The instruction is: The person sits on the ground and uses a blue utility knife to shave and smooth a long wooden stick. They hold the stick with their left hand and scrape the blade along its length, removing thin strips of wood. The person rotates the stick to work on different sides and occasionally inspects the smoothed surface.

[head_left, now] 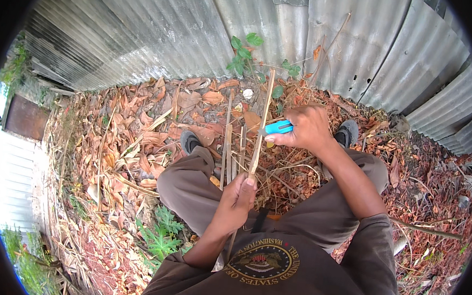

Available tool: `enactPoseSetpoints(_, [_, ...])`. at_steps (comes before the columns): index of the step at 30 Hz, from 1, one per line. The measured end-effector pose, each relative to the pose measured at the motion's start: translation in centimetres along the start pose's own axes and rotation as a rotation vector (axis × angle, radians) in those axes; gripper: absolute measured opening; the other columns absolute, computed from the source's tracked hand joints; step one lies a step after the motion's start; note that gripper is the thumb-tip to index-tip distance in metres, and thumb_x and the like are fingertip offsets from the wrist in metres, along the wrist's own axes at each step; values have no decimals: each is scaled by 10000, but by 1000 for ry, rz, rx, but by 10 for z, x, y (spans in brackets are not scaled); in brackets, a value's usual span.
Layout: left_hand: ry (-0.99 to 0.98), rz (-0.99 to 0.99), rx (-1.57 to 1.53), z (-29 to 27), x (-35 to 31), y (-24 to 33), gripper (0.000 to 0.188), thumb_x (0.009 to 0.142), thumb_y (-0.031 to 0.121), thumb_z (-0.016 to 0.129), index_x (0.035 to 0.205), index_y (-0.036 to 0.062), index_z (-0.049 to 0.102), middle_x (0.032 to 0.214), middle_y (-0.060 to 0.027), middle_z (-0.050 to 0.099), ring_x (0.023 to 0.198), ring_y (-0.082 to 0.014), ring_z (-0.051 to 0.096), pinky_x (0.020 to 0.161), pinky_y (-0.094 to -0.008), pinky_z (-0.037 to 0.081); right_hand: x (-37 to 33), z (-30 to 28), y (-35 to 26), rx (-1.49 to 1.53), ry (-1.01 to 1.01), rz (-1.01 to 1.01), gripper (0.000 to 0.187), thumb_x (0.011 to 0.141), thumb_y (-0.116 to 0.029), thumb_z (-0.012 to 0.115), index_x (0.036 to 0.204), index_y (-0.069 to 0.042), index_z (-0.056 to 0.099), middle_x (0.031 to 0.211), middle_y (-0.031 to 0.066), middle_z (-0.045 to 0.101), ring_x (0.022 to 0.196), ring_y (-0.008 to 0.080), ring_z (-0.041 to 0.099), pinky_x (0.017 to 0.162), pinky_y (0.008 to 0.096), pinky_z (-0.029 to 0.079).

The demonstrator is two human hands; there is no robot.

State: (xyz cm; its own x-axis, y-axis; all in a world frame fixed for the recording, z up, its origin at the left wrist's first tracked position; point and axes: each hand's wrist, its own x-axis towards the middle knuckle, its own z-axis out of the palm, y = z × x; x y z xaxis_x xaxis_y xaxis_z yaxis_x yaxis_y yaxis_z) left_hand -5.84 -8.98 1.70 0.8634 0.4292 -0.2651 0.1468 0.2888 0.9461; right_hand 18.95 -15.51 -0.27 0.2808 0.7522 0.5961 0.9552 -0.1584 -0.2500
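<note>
My left hand [236, 199] is closed around the lower part of a long, thin, pale wooden strip [266, 107]. The strip points away from me, and its lower end runs back past my wrist toward my shirt. My right hand [308, 127] grips a bright blue utility knife [279, 127], its short blade against or very close to the strip's right side, about midway along; exact contact I cannot tell. Beyond my left hand, between my legs, lie more narrow wooden strips [228, 150] on the ground.
A corrugated metal fence [162, 29] curves across the far side. Dry brown leaves [140, 125] cover the ground. Green plants grow at the fence foot [242, 56] and by my left knee [161, 234]. A thin stick [428, 229] lies to my right.
</note>
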Motion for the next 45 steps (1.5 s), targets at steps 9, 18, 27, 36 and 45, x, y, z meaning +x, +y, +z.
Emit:
enactPoseSetpoints(9, [-60,-61,-38,4,-12,-8,239,1041,260,390,917,67,455,637,46,329,515,-32,273,461,-203,240,14,-10,42,-150,-39,330,790,721,-809,498,623,-46,677,485,137,558,489,331,600,494,443,466])
enactPoseSetpoints(18, [-58,-92,-222,-10,-16,-10,237,1032,251,412,894,69,475,618,42,318,482,-50,274,468,-217,244,10,-43,47,17,-94,620,751,762,-789,480,753,-86,742,523,154,580,568,350,624,556,466,470])
enactPoseSetpoints(27, [4,-91,-220,-3,8,6,237,1033,264,418,903,77,484,612,57,332,481,-31,257,448,-212,218,-23,-5,-26,130,-97,70,646,677,-714,652,516,-100,533,452,80,481,426,292,531,453,408,419])
enactPoseSetpoints(36, [-29,-122,-261,-4,15,6,243,1034,272,415,901,78,476,604,64,297,481,-33,246,456,-211,215,-17,-10,-27,114,-132,47,693,666,-797,586,607,-112,669,470,69,547,427,279,575,458,396,463])
enactPoseSetpoints(45, [-110,-148,-347,-3,14,1,247,1037,279,401,905,79,458,620,53,282,485,-43,235,464,-217,209,-10,-5,-8,6,-54,82,671,666,-748,630,567,-84,619,460,74,505,440,280,556,440,393,430])
